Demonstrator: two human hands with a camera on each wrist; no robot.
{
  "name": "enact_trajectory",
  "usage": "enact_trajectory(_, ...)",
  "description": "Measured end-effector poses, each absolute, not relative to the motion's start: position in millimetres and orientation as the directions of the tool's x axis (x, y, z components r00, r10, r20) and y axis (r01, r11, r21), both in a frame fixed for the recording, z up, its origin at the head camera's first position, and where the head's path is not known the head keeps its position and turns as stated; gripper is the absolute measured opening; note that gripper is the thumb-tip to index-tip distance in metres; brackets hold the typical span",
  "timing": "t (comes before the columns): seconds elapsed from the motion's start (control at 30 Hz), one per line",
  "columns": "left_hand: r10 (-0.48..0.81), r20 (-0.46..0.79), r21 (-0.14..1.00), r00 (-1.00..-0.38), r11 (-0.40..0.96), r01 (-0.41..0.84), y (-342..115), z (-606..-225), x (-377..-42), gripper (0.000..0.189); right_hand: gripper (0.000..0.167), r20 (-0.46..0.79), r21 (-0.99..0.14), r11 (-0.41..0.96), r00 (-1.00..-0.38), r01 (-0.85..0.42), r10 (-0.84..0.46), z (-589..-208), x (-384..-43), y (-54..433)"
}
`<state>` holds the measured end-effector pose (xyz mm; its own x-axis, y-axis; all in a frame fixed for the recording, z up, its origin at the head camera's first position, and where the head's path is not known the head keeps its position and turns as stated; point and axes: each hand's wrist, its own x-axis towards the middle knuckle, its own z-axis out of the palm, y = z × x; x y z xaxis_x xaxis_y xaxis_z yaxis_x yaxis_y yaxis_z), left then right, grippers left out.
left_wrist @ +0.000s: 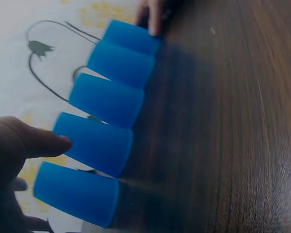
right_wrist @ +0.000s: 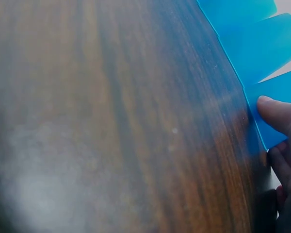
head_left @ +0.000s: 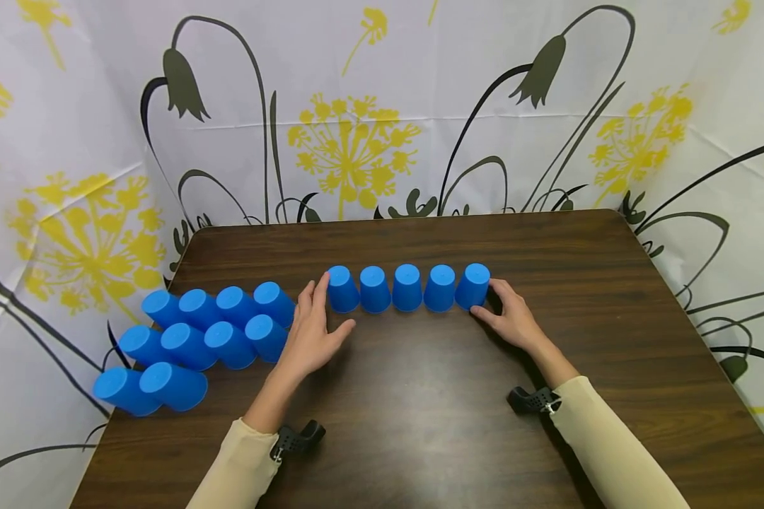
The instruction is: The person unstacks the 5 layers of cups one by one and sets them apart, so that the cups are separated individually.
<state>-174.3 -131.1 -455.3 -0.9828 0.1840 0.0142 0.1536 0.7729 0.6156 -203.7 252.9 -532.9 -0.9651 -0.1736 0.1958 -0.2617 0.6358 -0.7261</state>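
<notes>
Several upside-down blue cups (head_left: 407, 288) stand side by side in a straight row across the middle of the table. My right hand (head_left: 514, 319) holds the rightmost cup (head_left: 473, 286), with the thumb (right_wrist: 274, 112) on its near side and fingers round its right side. At the other end, my left hand (head_left: 310, 338) is spread with fingers extended, fingertips right at the leftmost cup (head_left: 343, 291). In the left wrist view, the thumb (left_wrist: 43, 141) overlaps the second cup (left_wrist: 94, 145) of the row.
More upside-down blue cups stand in three rows at the left: a back row (head_left: 235, 305), a middle row (head_left: 187, 346) and a front pair (head_left: 173, 386). The brown wooden table (head_left: 433, 417) ends at a flower-patterned curtain (head_left: 382, 162). Each wrist wears a black strap (head_left: 535, 400).
</notes>
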Motion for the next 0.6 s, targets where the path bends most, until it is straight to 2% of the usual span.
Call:
enact_trajectory(0.23,0.104,0.176,0.646,-0.979,0.738,0.195,-123.6,-473.8,-191.9,0.074,0.059,0.192,-0.724,0.638,-0.965,-0.262,-0.179,-534.1,-203.5,252.7)
enact_trajectory(0.43,0.038,0.359,0.684,-0.932,0.669,0.291,-122.5,-489.8,-201.6,0.057,0.06,0.196,-0.719,0.642,-0.964,-0.267,-0.182,-535.2,-205.1,252.3)
enact_trajectory(0.6,0.004,0.435,0.673,-0.9,0.662,0.328,-122.3,-495.0,-205.5,0.046,0.059,0.193,-0.719,0.643,-0.965,-0.263,-0.179,-533.3,-204.6,252.2)
